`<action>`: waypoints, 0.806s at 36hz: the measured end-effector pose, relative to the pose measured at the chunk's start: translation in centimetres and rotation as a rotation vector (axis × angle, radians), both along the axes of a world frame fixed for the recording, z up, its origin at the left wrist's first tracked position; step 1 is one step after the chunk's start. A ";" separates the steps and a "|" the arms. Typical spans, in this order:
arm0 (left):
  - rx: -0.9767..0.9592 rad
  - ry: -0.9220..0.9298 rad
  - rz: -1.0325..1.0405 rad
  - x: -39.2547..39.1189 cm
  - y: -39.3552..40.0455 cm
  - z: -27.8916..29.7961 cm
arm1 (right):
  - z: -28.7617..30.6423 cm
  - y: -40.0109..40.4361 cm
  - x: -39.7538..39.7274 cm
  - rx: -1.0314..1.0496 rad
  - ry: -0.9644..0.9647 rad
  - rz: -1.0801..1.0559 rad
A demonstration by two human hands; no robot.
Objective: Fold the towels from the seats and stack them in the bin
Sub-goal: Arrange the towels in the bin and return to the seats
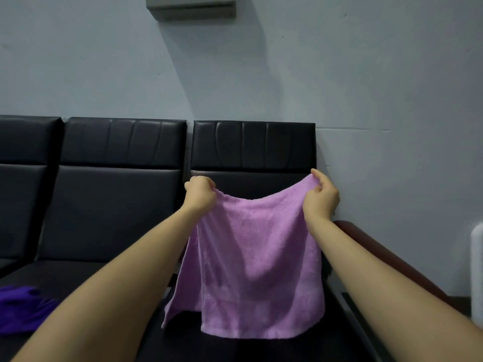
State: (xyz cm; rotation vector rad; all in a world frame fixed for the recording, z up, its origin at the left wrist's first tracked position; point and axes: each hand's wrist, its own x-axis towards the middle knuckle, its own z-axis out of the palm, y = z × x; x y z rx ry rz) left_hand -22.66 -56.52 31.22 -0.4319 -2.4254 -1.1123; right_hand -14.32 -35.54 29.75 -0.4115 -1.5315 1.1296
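Note:
A light pink towel (pixel 251 267) hangs in the air in front of the rightmost black seat (pixel 251 147). My left hand (pixel 200 193) pinches its top left corner. My right hand (pixel 321 195) pinches its top right corner. The top edge sags between the two hands and the lower edge hangs just above the seat cushion. A dark purple towel (pixel 22 309) lies crumpled on the middle seat at the lower left. No bin is in view.
A row of black padded seats (pixel 117 178) stands against a pale wall. A dark red armrest (pixel 386 254) runs along the right end of the row. A white object (pixel 477 270) shows at the right edge.

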 end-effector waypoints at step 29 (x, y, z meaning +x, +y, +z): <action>0.072 0.125 0.025 0.1 -0.6 3.7 | 4.5 1.3 1.4 -0.275 0.198 0.082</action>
